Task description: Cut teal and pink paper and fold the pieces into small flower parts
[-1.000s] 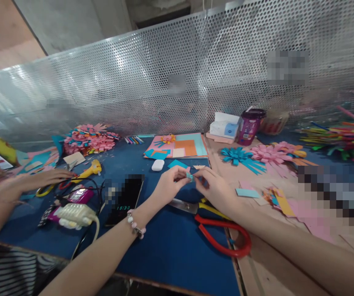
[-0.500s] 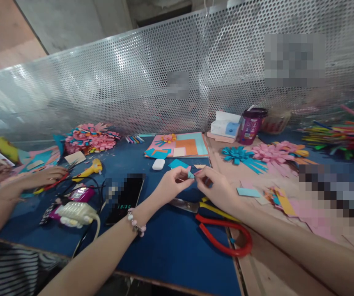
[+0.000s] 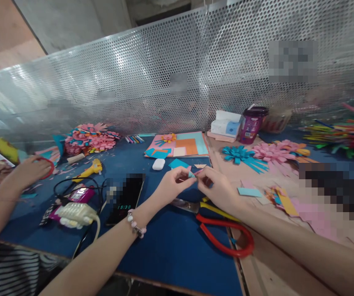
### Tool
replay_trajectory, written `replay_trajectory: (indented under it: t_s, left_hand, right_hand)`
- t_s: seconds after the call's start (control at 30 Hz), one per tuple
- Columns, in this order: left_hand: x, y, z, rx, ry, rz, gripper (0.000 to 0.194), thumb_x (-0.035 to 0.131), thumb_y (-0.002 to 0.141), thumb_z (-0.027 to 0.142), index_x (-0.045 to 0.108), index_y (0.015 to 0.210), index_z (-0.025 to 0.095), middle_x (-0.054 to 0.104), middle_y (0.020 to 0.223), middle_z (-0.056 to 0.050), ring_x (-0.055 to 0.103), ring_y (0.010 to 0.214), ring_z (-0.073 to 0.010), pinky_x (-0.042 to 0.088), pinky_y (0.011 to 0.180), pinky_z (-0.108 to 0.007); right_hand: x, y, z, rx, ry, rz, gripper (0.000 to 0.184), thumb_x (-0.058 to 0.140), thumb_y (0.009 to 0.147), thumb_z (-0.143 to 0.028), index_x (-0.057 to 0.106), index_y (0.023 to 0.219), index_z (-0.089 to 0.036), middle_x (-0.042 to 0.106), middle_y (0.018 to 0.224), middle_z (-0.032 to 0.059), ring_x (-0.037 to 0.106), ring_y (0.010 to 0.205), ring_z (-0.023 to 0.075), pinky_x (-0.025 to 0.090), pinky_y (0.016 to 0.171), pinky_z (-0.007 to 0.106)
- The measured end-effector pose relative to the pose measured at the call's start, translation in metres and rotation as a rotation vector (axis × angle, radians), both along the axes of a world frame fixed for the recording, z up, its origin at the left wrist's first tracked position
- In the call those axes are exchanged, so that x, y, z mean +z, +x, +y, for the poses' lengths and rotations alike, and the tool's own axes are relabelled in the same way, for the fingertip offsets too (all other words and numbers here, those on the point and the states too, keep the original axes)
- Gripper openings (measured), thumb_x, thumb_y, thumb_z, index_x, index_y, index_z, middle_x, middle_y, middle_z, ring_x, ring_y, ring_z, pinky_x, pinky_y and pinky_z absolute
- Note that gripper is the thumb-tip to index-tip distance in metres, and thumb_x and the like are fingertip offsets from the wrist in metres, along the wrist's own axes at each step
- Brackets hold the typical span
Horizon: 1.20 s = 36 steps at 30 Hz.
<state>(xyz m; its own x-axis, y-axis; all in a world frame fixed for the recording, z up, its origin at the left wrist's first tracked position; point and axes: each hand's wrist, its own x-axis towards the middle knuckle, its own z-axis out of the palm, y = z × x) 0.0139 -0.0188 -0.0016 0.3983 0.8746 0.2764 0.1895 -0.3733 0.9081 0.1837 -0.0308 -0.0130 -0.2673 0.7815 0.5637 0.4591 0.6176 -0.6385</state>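
Observation:
My left hand (image 3: 172,185) and my right hand (image 3: 215,185) meet above the blue table (image 3: 171,246), both pinching one small folded piece of teal and pink paper (image 3: 191,174) between fingertips. A beaded bracelet (image 3: 136,225) circles my left wrist. Just below my hands lie scissors with red and yellow handles (image 3: 223,230). A dark phone (image 3: 126,197) rests to the left of my left hand.
A co-worker's hand (image 3: 29,170) at the far left holds red-handled scissors. Near it are a yellow glue gun (image 3: 89,169), a cream power strip (image 3: 74,213) and cables. Paper flowers (image 3: 90,137), coloured sheets (image 3: 180,146), a tissue box (image 3: 226,125), a purple tub (image 3: 252,123) and a perforated metal screen (image 3: 164,74) stand behind.
My hands stay together, turning the small paper piece slightly. The co-worker's hand has lifted the red-handled scissors off the table and drawn back to the left.

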Motion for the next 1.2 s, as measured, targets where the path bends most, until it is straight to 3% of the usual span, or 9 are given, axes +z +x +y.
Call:
replay_trajectory:
  t_s: [0.57, 0.93, 1.2]
  left_hand:
    - [0.0050, -0.0010, -0.0011, 0.038, -0.057, -0.044, 0.019, 0.060, 0.074, 0.032, 0.058, 0.080, 0.014, 0.059, 0.078, -0.002, 0.053, 0.073, -0.0113, 0.041, 0.068, -0.025]
    - [0.0079, -0.0042, -0.0009, 0.127, -0.149, -0.053, 0.021, 0.063, 0.069, 0.035, 0.063, 0.074, 0.015, 0.060, 0.071, -0.001, 0.050, 0.064, -0.0108, 0.039, 0.062, -0.024]
    - [0.0065, -0.0039, -0.0009, 0.130, -0.120, -0.017, 0.024, 0.064, 0.068, 0.038, 0.065, 0.074, 0.015, 0.062, 0.070, -0.001, 0.052, 0.064, -0.0118, 0.040, 0.061, -0.025]
  right_hand:
    - [0.0018, -0.0013, -0.0023, 0.018, 0.033, -0.024, 0.009, 0.048, 0.075, -0.010, 0.052, 0.073, -0.018, 0.052, 0.077, 0.0012, 0.047, 0.062, 0.0104, 0.040, 0.057, 0.024]
    - [0.0065, -0.0044, -0.0041, 0.001, 0.048, -0.028, 0.008, 0.050, 0.081, -0.021, 0.057, 0.081, -0.018, 0.054, 0.074, 0.0029, 0.050, 0.061, 0.0123, 0.043, 0.056, 0.025]
    - [0.0056, 0.0015, -0.0026, 0.096, -0.047, 0.016, 0.016, 0.045, 0.086, -0.025, 0.058, 0.078, -0.018, 0.059, 0.078, 0.0031, 0.054, 0.071, 0.0139, 0.043, 0.060, 0.026]
